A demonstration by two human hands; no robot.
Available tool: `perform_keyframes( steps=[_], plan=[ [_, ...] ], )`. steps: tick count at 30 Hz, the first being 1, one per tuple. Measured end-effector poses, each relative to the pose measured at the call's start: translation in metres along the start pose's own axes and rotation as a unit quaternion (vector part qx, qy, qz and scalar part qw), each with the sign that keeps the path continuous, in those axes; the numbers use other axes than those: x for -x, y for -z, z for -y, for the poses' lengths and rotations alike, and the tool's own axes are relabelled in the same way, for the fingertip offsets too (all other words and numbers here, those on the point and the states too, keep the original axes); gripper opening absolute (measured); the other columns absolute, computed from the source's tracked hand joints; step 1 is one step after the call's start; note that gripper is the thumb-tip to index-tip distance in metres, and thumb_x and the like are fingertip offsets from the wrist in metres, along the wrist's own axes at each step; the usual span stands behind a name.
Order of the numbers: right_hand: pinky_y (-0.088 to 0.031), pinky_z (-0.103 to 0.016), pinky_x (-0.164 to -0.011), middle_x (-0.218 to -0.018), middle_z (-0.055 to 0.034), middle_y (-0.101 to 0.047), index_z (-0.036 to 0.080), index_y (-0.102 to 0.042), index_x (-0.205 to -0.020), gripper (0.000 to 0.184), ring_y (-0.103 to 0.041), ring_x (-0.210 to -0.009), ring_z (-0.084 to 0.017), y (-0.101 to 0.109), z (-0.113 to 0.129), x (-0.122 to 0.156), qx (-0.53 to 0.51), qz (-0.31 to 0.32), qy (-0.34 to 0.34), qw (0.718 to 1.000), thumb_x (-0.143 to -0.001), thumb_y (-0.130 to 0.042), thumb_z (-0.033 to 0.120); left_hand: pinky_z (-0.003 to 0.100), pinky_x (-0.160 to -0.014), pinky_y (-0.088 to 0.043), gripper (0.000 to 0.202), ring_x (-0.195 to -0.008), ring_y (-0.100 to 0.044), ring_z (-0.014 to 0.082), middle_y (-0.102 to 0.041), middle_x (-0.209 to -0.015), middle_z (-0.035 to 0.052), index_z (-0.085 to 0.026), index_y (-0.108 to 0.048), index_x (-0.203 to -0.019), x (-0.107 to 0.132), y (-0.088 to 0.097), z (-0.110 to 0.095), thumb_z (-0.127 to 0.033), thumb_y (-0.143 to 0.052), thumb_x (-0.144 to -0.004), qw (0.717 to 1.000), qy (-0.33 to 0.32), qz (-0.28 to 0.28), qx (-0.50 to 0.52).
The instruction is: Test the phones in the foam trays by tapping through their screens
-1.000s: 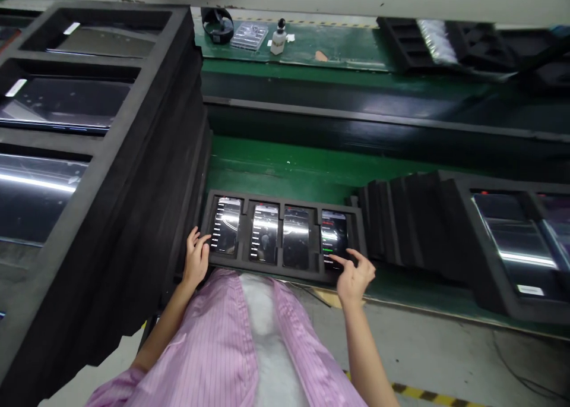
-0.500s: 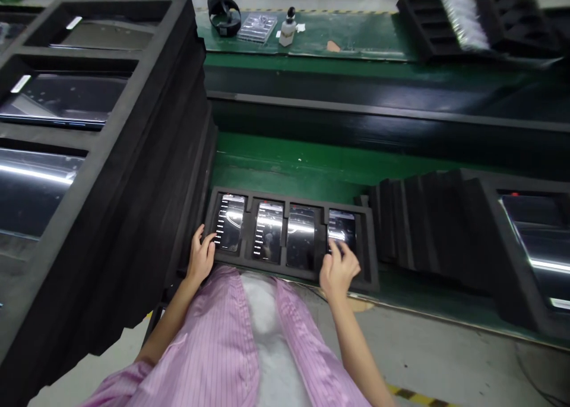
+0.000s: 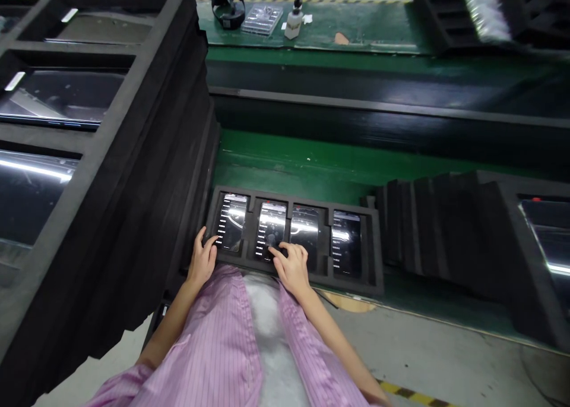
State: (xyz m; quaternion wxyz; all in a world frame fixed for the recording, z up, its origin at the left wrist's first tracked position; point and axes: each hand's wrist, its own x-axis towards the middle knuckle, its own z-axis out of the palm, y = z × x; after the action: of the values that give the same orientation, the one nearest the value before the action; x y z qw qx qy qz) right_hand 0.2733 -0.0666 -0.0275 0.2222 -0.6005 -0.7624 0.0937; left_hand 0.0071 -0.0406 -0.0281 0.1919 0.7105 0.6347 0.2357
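Observation:
A black foam tray [image 3: 249, 258] lies at the front edge of the green bench, with several smartphones in its slots. My left hand [image 3: 203, 259] rests at the tray's left end, fingers apart, a fingertip by the leftmost phone [image 3: 232, 223], whose screen shows a list. My right hand [image 3: 291, 265] is over the second phone [image 3: 271, 224], its index fingertip at the lower part of the lit list; the fingers are apart and hold nothing. The third phone [image 3: 304, 232] has a dark screen with a light reflection. The rightmost phone [image 3: 346, 243] shows a list too.
Tall stacks of black foam trays stand close by on the left [image 3: 146, 151] and right [image 3: 472, 234]; phones lie in their top trays. On the back ledge are a black headset-like strap [image 3: 228, 6], a clear plastic case [image 3: 262, 19] and a small bottle [image 3: 294, 21].
My right hand has moved left from the rightmost phone to the second phone. My left hand stays at the tray's left end. The view has shifted slightly.

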Motion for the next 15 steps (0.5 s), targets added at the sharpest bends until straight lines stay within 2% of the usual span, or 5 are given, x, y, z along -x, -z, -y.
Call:
perform_keyframes(
  steps=[7, 15],
  plan=[
    [-0.029, -0.041, -0.091, -0.095, -0.0075, -0.054, 0.023, -0.066, -0.103, 0.036, -0.044, -0.093, -0.02, -0.0011, -0.0022, 0.0008, -0.006, 0.011, -0.009, 1.0, -0.09, -0.032, 0.024, 0.045, -0.104, -0.037, 0.032, -0.128, -0.036, 0.0251, -0.032, -0.138, 0.0135, -0.017, -0.056, -0.114, 0.004, -0.0006, -0.0022, -0.021, -0.037, -0.089, 1.0, 0.015, -0.009, -0.014],
    [-0.029, -0.041, -0.091, -0.095, -0.0071, -0.055, 0.025, -0.065, -0.105, 0.036, -0.044, -0.094, -0.02, -0.0005, -0.0024, 0.0, -0.006, 0.029, -0.003, 1.0, -0.09, -0.032, 0.024, 0.048, -0.101, -0.038, 0.034, -0.128, -0.034, 0.0283, -0.03, -0.141, 0.0124, -0.021, -0.057, -0.117, 0.0019, -0.0002, -0.004, -0.021, -0.043, -0.085, 0.998, -0.024, 0.017, -0.06]
  ],
)
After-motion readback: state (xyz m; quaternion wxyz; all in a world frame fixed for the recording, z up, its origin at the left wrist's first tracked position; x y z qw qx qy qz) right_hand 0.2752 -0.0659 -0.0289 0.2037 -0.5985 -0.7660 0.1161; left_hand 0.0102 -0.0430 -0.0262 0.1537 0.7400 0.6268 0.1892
